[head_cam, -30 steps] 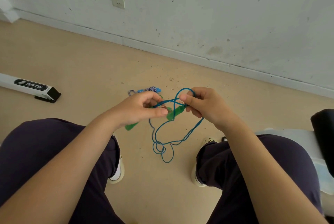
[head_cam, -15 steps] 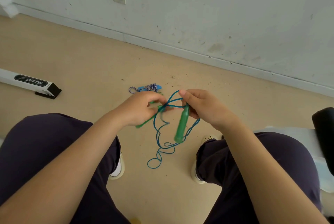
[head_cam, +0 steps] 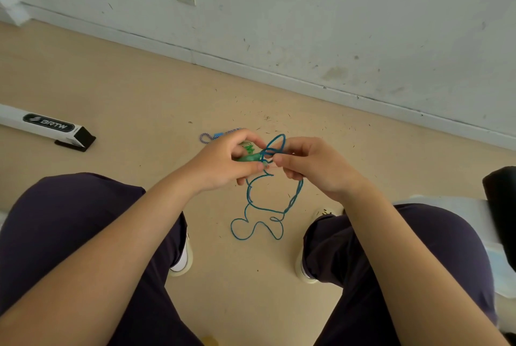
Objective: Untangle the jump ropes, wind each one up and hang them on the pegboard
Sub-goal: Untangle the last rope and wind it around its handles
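Right, left hand (head_cam: 223, 162) grips the green handles (head_cam: 248, 156); right hand (head_cam: 312, 167) pinches the blue rope (head_cam: 275, 147) at the knot btwn the knees, rest dangling to the floor (head_cam: 139, 89). Prob best: keep the handles fixed, feed slack thru the loop, don't yank.

Blue jump rope (head_cam: 258, 207) with green handles (head_cam: 247, 156) hangs tangled, loops trailing on floor.

Green handle (head_cam: 247, 157) gone from right hand (head_cam: 312, 167) to left hand (head_cam: 226, 162).
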The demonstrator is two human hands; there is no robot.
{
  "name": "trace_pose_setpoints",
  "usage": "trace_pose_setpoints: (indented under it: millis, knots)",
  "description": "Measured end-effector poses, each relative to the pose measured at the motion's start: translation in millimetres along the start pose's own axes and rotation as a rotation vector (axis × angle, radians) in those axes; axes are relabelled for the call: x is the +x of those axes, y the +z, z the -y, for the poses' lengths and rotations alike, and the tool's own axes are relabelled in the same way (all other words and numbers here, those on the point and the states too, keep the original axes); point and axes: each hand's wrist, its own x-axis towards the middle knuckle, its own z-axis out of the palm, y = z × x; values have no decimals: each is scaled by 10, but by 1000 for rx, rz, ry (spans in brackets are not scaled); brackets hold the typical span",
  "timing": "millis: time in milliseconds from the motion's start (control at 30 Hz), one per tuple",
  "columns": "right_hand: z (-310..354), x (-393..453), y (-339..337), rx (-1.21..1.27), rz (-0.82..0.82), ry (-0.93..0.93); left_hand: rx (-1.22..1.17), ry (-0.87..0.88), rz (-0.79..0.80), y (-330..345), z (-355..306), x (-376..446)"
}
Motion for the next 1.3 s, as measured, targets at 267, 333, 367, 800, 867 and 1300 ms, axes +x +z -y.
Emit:
trace_pose_setpoints:
  millis: [267, 333, 367, 800, 867, 1300]
  knots:
    - [34, 21, -14, -21, -181, -54, 109, -34, -37, -13, 4, 12]
    - [4, 43, -78, 3, -341, -92, 232, -41, -82, -83, 46, 40]
    - [-2, 46, -116, 1, -383, -97, 256, -60, -88, -111, 67, 47]
    - [13, -7, -9, -280, -103, 0, 50, -110, 148, -98, -12, -49]
    - [13, -6, -36, -246, -122, -8, 70, -116, 182, -141, -3, -53]
    - [-3, -3, -87, -204, -71, 43, -283, -27, -425, -160, 2, 25]
